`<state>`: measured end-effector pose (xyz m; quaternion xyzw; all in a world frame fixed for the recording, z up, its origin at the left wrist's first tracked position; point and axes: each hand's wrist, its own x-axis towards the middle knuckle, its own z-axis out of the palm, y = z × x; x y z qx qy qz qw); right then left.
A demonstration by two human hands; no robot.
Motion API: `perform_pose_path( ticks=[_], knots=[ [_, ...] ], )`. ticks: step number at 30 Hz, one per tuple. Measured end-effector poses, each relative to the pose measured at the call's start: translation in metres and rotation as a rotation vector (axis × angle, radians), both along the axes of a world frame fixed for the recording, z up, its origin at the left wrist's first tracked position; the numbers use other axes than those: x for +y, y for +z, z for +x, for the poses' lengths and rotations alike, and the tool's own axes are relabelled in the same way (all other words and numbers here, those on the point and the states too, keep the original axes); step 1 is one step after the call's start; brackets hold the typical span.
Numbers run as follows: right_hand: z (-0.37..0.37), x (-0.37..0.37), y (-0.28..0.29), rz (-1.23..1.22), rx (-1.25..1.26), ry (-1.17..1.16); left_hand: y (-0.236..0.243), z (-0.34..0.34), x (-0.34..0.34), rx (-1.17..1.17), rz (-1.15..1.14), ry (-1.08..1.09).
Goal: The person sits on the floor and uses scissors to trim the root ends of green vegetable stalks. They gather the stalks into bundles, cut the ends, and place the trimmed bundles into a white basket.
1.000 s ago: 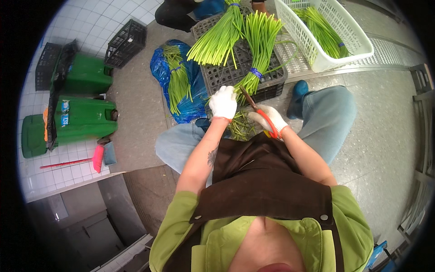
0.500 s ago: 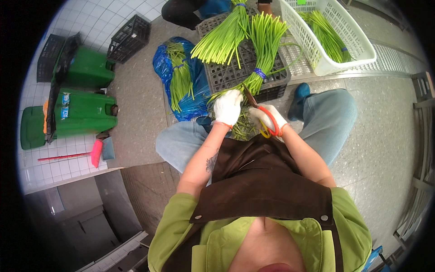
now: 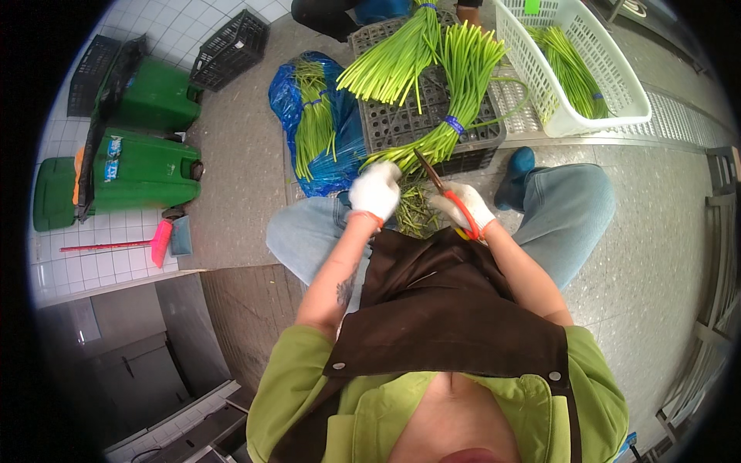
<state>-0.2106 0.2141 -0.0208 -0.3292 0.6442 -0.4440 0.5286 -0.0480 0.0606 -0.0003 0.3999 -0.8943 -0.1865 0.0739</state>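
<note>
My right hand [image 3: 472, 202], in a white glove with an orange cuff, holds scissors [image 3: 457, 202] with orange handles. Their dark blades point up toward the stem ends of a bundle of long green stems [image 3: 468, 73], which look like garlic scapes. A blue band ties this bundle, lying on an upturned black crate [image 3: 378, 137]. Just off its near ends is my left hand [image 3: 375, 191], also gloved. Its fingers are curled and slightly blurred; what they hold is hidden. Below the crate lie short green trimmings [image 3: 417, 214]. Another bundle [image 3: 394, 58] rests farther left on the crate.
Left of the crate, more banded stems [image 3: 314, 127] lie on a blue plastic bag [image 3: 282, 100]. A white basket [image 3: 571, 127] holding a bundle stands far right. Green bins [image 3: 147, 170] line the left wall. Another person's hand [image 3: 468, 14] shows at the far side.
My left hand has drawn back from the stem ends, toward me and left. The scissors have come slightly away from the stems. The whole view has shifted a little.
</note>
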Motion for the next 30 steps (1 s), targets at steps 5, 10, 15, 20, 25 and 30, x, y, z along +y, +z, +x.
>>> perform_pose_path(
  ticks=[5, 10, 15, 20, 25, 30],
  knots=[
    [0.001, -0.011, -0.009, 0.052, 0.008, 0.048, 0.009, -0.016, -0.062, -0.001, -0.026, -0.044],
    [0.002, -0.011, -0.005, 0.026, 0.224, 0.097, -0.005, -0.025, -0.075, -0.333, 0.115, -0.201],
    [0.004, -0.011, -0.003, -0.034, 0.319, 0.167, 0.014, -0.007, -0.083, -0.111, 0.421, -0.209],
    [0.011, -0.017, -0.002, -0.108, 0.288, 0.189, 0.02, 0.027, -0.062, -0.012, 0.734, -0.114],
    [0.02, -0.021, -0.001, -0.084, 0.346, 0.266, 0.022, 0.032, -0.023, 0.07, 0.921, -0.078],
    [0.023, -0.01, 0.005, -0.094, 0.437, 0.238, 0.01, 0.034, -0.042, 0.009, 0.265, -0.085]
  ],
)
